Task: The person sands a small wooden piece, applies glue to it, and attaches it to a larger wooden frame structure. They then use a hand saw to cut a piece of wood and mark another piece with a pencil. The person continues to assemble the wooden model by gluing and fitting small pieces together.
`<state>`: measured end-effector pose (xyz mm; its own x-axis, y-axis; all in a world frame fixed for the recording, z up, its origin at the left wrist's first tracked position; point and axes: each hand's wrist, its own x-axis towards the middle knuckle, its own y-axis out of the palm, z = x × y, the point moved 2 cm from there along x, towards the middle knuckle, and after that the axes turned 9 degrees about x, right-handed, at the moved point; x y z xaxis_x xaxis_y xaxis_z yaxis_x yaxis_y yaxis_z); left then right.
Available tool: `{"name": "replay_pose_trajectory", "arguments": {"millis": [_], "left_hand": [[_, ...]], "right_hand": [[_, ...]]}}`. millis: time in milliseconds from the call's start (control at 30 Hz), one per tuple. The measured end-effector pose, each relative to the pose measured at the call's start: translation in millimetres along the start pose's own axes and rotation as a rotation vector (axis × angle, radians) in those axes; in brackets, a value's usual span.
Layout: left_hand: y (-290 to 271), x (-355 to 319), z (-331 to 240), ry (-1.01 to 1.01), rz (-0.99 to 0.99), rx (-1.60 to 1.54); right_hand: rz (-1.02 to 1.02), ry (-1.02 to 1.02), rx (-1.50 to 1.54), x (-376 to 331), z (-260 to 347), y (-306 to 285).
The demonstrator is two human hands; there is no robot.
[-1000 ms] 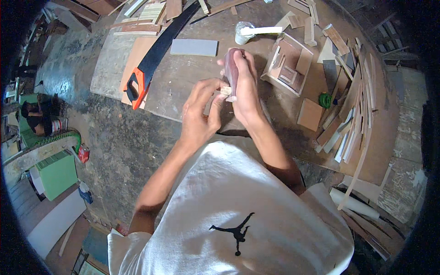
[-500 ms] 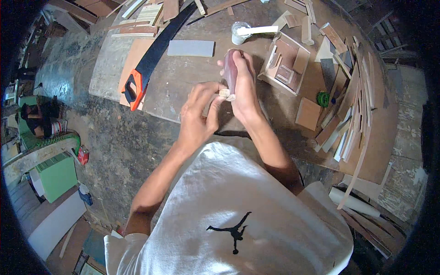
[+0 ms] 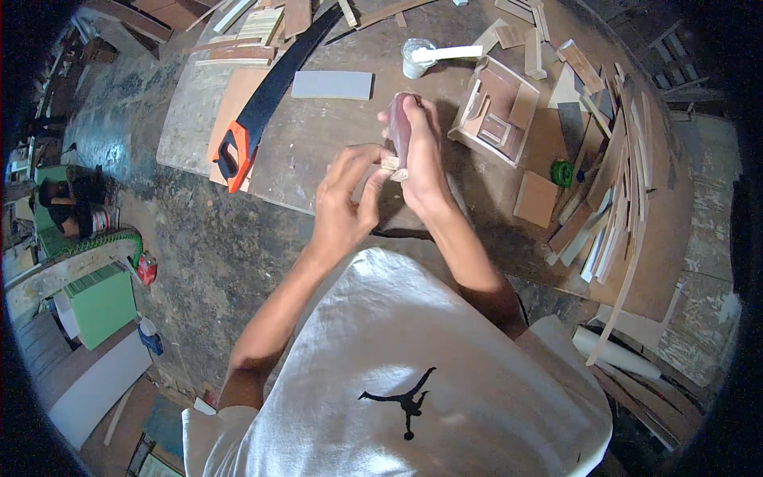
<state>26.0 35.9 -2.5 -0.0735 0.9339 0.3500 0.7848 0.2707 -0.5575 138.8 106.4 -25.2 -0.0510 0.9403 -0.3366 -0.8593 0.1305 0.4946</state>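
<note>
Compared with a second ago, little has shifted: both hands remain together at upper centre of the frame, so the fitting work is ongoing. The right hand (image 3: 420,159) stays wrapped around a pinkish bottle (image 3: 400,131), its tip down at a small wooden piece (image 3: 389,164) pinched in the left hand (image 3: 343,203). Above them on the surface (image 3: 318,143), a white cup (image 3: 415,57) holds a flat stick; right of it, an open wooden box model (image 3: 497,111) contains small partitions.

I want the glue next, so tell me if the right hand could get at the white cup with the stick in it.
Probably yes. The white cup stands just beyond the right hand with bare board between, but that hand is gripping a reddish block and would need freeing first.
</note>
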Motion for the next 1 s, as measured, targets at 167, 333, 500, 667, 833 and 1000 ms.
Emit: {"name": "replay_pose_trajectory", "arguments": {"millis": [167, 333, 500, 667, 833, 1000], "left_hand": [[0.4, 6.3, 4.9, -0.047, -0.018, -0.029], [4.6, 13.2, 17.7, -0.029, -0.012, -0.024], [7.0, 1.3, 12.8, -0.010, 0.036, -0.004], [6.8, 5.0, 9.7, -0.058, 0.058, -0.054], [17.3, -11.3, 7.9, -0.382, 0.169, -0.452], [4.2, -7.7, 7.4, -0.642, 0.209, -1.046]], "right_hand": [[0.014, -0.107, -0.058, -16.9, -5.2, 3.1], [0.004, -0.126, -0.131, -14.4, -11.0, -1.4], [-0.041, -0.082, -0.068, 9.2, -6.6, -8.0], [-0.033, -0.083, -0.050, -1.0, -10.8, -2.5], [-0.045, -0.145, 0.109, 43.8, 24.8, -25.4], [-0.051, -0.155, 0.162, 27.6, 38.4, -24.0]]}}
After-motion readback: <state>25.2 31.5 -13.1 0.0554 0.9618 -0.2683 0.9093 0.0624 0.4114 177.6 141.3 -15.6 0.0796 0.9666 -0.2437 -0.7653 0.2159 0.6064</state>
